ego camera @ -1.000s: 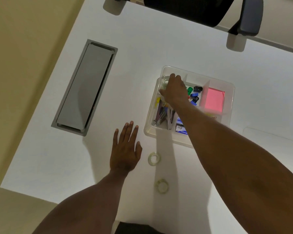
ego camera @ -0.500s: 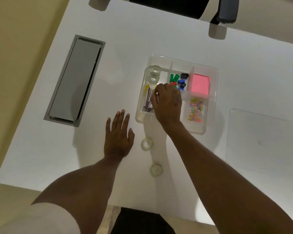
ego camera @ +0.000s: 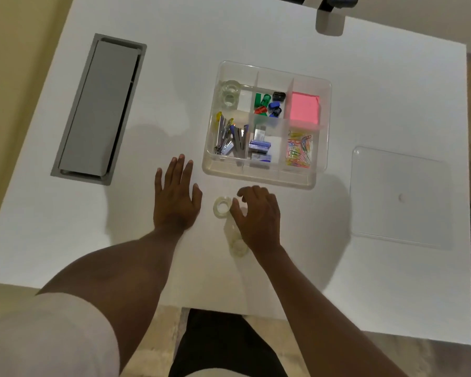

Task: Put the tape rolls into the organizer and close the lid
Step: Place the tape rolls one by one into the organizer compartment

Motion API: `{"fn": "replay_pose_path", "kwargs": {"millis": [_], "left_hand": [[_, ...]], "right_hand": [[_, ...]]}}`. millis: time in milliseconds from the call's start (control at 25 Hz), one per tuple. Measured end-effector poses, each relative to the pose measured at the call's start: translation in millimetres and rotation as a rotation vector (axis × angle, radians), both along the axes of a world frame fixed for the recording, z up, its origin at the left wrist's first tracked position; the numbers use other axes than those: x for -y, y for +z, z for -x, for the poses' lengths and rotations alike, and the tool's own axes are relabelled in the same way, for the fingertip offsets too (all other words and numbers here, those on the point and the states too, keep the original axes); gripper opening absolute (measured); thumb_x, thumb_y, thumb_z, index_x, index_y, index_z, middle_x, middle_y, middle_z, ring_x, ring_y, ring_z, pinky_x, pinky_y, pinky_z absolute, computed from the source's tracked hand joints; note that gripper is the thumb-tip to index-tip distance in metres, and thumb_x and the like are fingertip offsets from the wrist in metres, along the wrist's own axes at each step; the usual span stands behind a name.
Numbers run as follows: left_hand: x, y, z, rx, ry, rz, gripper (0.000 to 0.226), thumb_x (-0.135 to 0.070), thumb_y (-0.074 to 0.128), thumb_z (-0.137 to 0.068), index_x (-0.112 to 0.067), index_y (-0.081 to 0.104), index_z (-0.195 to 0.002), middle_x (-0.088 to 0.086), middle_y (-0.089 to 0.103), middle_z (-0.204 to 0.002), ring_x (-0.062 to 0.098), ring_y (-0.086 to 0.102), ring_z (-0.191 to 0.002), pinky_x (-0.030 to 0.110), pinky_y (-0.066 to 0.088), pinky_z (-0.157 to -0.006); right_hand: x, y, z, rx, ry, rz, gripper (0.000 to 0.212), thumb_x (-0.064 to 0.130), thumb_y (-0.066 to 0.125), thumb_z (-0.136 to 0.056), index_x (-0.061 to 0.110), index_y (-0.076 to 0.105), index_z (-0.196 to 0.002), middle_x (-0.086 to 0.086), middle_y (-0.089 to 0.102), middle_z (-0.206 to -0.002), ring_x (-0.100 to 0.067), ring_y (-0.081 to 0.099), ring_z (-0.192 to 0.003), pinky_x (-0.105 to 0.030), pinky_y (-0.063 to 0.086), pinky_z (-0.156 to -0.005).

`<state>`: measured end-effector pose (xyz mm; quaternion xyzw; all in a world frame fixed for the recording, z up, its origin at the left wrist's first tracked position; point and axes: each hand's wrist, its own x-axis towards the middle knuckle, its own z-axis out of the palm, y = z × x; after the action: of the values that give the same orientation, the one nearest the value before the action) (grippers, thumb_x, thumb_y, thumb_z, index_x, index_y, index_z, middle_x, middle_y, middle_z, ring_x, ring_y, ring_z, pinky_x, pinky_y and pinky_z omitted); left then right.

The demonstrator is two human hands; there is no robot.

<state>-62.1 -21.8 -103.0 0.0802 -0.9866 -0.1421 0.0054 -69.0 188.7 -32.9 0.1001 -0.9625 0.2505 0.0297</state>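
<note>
Clear organizer (ego camera: 259, 180), lid (ego camera: 400, 198) lying to its right. Our left hand (ego camera: 176, 198) rests flat, fingers spread; right hand (ego camera: 257, 213), fingers curled open, touches one tape roll (ego camera: 222, 207) below it; another (ego camera: 238, 247) nearer us; two (ego camera: 229, 93) inside, top-left compartment.

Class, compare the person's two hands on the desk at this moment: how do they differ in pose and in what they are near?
The left hand lies flat, palm down, fingers straight; the right hand is arched, fingers curled. The left hand sits clear of the tape roll; the right hand's thumb is right against it. The right hand partly covers a second roll; the left hand covers nothing. Both hold nothing, on the near side of the organizer.
</note>
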Motion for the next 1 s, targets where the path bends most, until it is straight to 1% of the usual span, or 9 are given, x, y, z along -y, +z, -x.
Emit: {"fn": "replay_pose_path", "kwargs": {"millis": [200,320,440,520,600,760,880,1000], "left_hand": [[-0.3,1.0,-1.8,0.000,-0.003,-0.019,0.066,-0.041,0.035,-0.109,-0.020,0.026,-0.170,0.004,0.020,-0.181,0.022,0.015,-0.169,0.056,0.013,-0.137],[-1.0,2.9,-2.1,0.002,-0.007,-0.024,0.066,-0.041,0.035,-0.109,-0.021,0.025,-0.171,0.004,0.019,-0.181,0.022,0.014,-0.170,0.056,0.012,-0.137],[-1.0,2.5,-2.5,-0.012,0.000,-0.019,0.065,-0.040,0.036,-0.109,-0.020,0.026,-0.170,0.005,0.020,-0.181,0.022,0.016,-0.169,0.057,0.014,-0.137],[-0.4,2.6,-2.5,-0.017,0.003,-0.025,0.065,-0.039,0.036,-0.109,-0.020,0.027,-0.170,0.005,0.021,-0.180,0.022,0.017,-0.169,0.057,0.014,-0.136],[-0.2,2.2,-2.2,-0.018,0.004,-0.030,0.065,-0.040,0.035,-0.108,-0.021,0.026,-0.170,0.004,0.021,-0.181,0.022,0.016,-0.169,0.056,0.014,-0.137],[0.8,-2.5,-2.1,-0.011,0.001,-0.025,0.066,-0.043,0.034,-0.109,-0.022,0.024,-0.171,0.002,0.018,-0.181,0.021,0.014,-0.170,0.055,0.012,-0.137],[2.5,-7.7,-1.8,-0.009,0.002,-0.012,0.067,-0.044,0.036,-0.109,-0.024,0.023,-0.171,0.002,0.017,-0.181,0.020,0.013,-0.170,0.054,0.011,-0.138],[2.0,-11.5,-2.2,0.004,0.006,0.008,0.066,-0.047,0.032,-0.109,-0.025,0.021,-0.171,0.001,0.016,-0.182,0.021,0.012,-0.170,0.053,0.009,-0.138]], "right_hand": [[-18.0,-22.9,-74.1,0.204,0.017,-0.053,0.051,0.061,0.061,-0.087,0.024,0.055,-0.122,0.009,0.056,-0.116,-0.011,0.053,-0.099,-0.026,0.049,-0.083],[-23.0,-28.2,-101.0,0.262,0.015,-0.106,0.064,0.067,0.061,-0.083,0.026,0.050,-0.131,0.009,0.051,-0.127,-0.012,0.051,-0.109,-0.027,0.046,-0.092],[-25.4,-29.2,-108.3,0.279,0.014,-0.131,0.060,0.058,0.063,-0.082,0.026,0.050,-0.131,0.007,0.048,-0.130,-0.015,0.050,-0.113,-0.029,0.048,-0.097],[-25.3,-29.4,-106.6,0.277,0.019,-0.128,0.053,0.051,0.065,-0.082,0.025,0.052,-0.127,0.007,0.049,-0.127,-0.015,0.050,-0.110,-0.031,0.052,-0.094],[-23.8,-28.2,-102.2,0.272,0.012,-0.106,0.051,0.045,0.069,-0.083,0.024,0.053,-0.126,0.005,0.050,-0.126,-0.016,0.051,-0.108,-0.031,0.054,-0.091],[-16.7,-21.0,-79.4,0.224,-0.009,-0.050,0.054,0.045,0.073,-0.085,0.022,0.054,-0.130,0.001,0.056,-0.130,-0.017,0.056,-0.112,-0.029,0.055,-0.094],[-4.8,-10.2,-43.9,0.142,-0.018,-0.031,0.054,0.045,0.071,-0.086,0.021,0.055,-0.132,-0.001,0.056,-0.130,-0.017,0.055,-0.114,-0.028,0.053,-0.095],[8.0,2.0,-4.5,0.086,-0.042,0.006,0.056,0.044,0.072,-0.086,0.020,0.054,-0.134,-0.003,0.057,-0.132,-0.018,0.055,-0.117,-0.029,0.050,-0.098]]}}
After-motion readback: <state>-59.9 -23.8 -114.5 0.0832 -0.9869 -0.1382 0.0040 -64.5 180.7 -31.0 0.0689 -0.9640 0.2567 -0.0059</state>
